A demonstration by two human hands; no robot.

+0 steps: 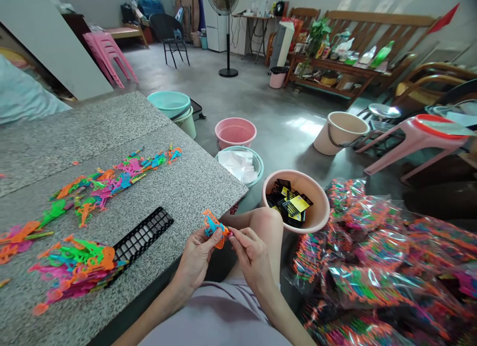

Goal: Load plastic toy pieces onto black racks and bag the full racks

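Note:
Above my lap, beside the table edge, my left hand (197, 254) is closed on a bundle of small orange and blue plastic toy pieces (211, 223). The fingertips of my right hand (251, 249) pinch the bundle's right end, where a bit of pink shows; the exact part is hidden. On the speckled table (201, 184) lies a black plastic grid basket (145, 231). A heap of bright toy pieces (85, 259) partly covers its near end. Farther back stretches a long row of mixed coloured pieces (104, 187).
By my right knee stands a peach tub (320, 207) of black grid baskets and yellow cards. Bagged bright toys (380, 236) are piled on the floor at right. Beyond the table are a pink bucket (235, 132), a basin with white plastic (257, 159) and a beige bucket (335, 137).

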